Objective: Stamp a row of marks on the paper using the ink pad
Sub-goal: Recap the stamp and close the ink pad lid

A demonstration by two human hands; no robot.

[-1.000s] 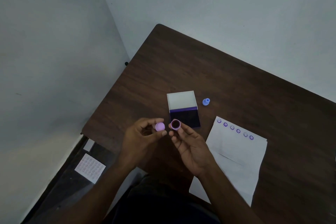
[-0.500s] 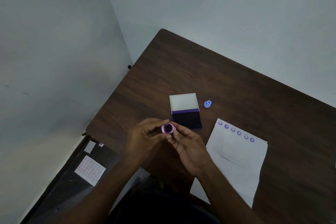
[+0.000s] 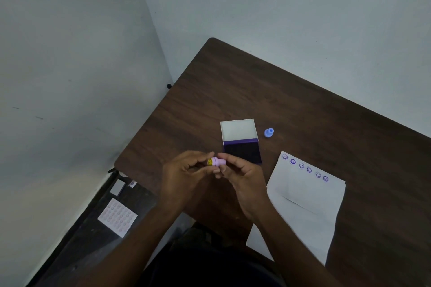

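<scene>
Both hands (image 3: pixel 217 170) pinch the pink stamp (image 3: pixel 216 161) just before the ink pad (image 3: pixel 242 152); light, rigid, best gripped round its barrel.

From my feed I see the person's two bare forearms, no sleeves, watch or rings showing, ending in the left hand (image 3: pixel 186 171) and right hand (image 3: pixel 242 177), with dark, near-black clothing across the lap at the near edge.

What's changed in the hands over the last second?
The left hand brought the pink cap onto the pink stamp held by the right hand; the two pieces are now joined, both hands gripping. The ink pad, blue stamp and paper stayed put.
</scene>
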